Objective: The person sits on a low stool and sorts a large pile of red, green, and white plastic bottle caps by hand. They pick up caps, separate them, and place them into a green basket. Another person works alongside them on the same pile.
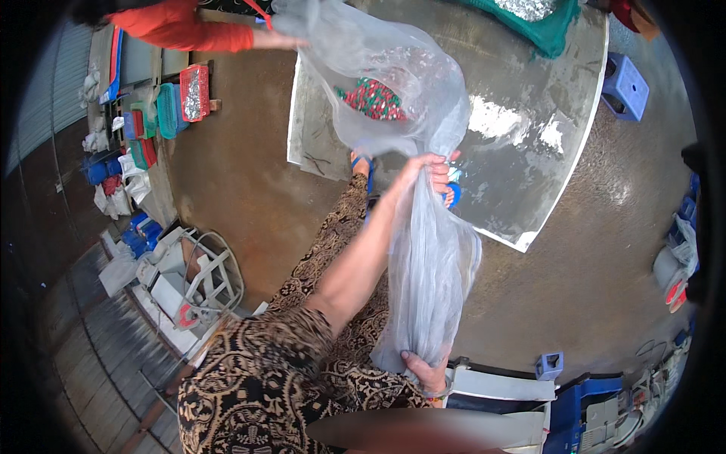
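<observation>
A long, sheer white mesh net stretches from the far side of the floor down toward my body. My left hand is closed around its gathered middle, with the arm reached out forward. Lower down, near my waist, my right hand grips the bunched near end, thumb on top. Beyond my left hand the net widens into a loose, billowing part. Through and beside that part shows a heap of small red, green and white pieces, too small to name. A co-worker's hand, in a red sleeve, is at the net's far left edge.
A wet grey sheet with pale edges lies on the brown floor. A green net with silvery contents is at the far edge. A blue stool stands right. Baskets line the left; a white-framed machine stands nearer.
</observation>
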`<state>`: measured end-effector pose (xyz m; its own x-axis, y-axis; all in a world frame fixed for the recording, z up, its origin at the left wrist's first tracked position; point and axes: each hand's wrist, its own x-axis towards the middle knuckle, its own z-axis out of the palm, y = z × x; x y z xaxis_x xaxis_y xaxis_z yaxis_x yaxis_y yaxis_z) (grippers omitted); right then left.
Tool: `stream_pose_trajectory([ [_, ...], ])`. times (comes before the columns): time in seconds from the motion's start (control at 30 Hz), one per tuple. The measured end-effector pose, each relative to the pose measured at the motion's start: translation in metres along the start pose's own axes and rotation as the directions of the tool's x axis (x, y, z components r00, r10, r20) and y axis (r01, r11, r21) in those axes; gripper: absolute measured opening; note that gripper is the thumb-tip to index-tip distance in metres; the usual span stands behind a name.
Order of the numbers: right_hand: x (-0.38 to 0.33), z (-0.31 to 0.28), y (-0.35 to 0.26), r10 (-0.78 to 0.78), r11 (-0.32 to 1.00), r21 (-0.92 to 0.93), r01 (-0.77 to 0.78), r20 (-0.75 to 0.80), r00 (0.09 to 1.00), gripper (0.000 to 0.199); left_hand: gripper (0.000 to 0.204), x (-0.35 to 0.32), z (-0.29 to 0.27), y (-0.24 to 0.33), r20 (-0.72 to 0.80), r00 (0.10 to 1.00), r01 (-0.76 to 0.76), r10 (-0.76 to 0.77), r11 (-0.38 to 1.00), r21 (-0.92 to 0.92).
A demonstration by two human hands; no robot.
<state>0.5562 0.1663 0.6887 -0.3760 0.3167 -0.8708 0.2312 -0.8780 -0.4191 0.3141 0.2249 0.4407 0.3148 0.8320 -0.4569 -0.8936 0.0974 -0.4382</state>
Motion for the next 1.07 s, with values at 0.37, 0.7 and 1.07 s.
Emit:
stream_pose_trajectory([
  [0.37, 0.079, -0.017, 0.027, 0.227, 0.959, -0.176, -0.221, 0.018, 0.974, 0.029, 0.014, -0.061, -0.126, 0.046, -0.779, 0.447, 0.378, 0.44, 0.697, 0.61],
  [0.7, 0.055, -0.018, 0.022, -0.11, 0.968, -0.222, 0.117, 0.044, 0.993, 0.025, 0.037, -0.022, 0.113, 0.033, -0.1, 0.878, 0.232, 0.468, -0.232, 0.945],
  [1.07, 0.044, -0.016, 0.014, 0.085, 0.973, -0.206, -0.106, -0.109, 0.99, 0.022, 0.038, -0.04, -0.086, 0.033, -0.647, 0.614, 0.498, 0.452, 0.414, 0.762],
])
